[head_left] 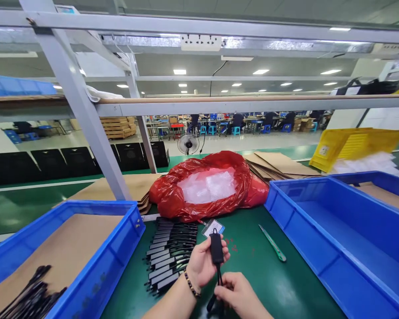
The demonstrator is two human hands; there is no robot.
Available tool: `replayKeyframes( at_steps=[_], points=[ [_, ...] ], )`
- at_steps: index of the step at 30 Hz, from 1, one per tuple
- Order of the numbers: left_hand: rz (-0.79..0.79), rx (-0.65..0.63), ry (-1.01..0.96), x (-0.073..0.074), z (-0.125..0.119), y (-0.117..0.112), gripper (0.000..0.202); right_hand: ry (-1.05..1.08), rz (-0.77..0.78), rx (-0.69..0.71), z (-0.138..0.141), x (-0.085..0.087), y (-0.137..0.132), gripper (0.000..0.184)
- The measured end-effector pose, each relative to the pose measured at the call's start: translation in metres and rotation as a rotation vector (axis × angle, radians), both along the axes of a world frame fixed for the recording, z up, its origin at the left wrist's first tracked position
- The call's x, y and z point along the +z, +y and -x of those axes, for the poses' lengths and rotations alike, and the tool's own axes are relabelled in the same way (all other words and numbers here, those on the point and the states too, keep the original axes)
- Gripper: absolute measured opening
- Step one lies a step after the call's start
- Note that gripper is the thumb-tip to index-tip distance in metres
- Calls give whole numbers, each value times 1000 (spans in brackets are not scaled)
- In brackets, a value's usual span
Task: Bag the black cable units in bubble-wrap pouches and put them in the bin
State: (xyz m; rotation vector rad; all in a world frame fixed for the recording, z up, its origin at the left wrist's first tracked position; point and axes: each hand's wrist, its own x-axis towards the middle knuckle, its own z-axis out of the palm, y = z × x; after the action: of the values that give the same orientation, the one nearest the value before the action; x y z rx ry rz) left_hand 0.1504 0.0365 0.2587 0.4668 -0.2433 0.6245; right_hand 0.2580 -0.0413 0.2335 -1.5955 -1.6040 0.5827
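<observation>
A small black box with a cable (pixel 217 249) lies upright across the palm of my left hand (pixel 202 261), whose fingers curl round it. A short loop stands up at its top end, and black cable hangs from the lower end. My right hand (pixel 236 292) pinches this cable just below the box. To the left, a row of similar dark boxes with cables (pixel 168 254) lies side by side on the green table mat (pixel 252 283). A clear badge holder (pixel 213 227) lies just beyond my left hand. Off to the right rests a green utility knife (pixel 273 244).
A red plastic bag (pixel 169 195) holding clear packaging sits at the back. Blue bins stand left (pixel 119 248) and right (pixel 306 230); the left one contains cardboard and black cables (pixel 36 297). Cardboard sheets (pixel 282 166) lie behind. A metal shelf frame (pixel 83 102) rises on the left.
</observation>
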Motion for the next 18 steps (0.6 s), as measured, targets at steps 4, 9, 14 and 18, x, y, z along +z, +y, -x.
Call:
replayKeyframes(
  at_steps=[4,9,14,18],
  points=[
    [59,24,-15,-4,-16,9,27,-59,61,-37,-6,-1,12,20],
    [11,42,-82,-10,-34,18,31,-87,142,102,-25,2,16,29],
    [-97,162,-83,-20,-49,19,42,-276,388,268,-35,28,9,25],
    [-178,292,167,-24,-50,17,49,-799,187,322,-67,89,9,22]
  ],
)
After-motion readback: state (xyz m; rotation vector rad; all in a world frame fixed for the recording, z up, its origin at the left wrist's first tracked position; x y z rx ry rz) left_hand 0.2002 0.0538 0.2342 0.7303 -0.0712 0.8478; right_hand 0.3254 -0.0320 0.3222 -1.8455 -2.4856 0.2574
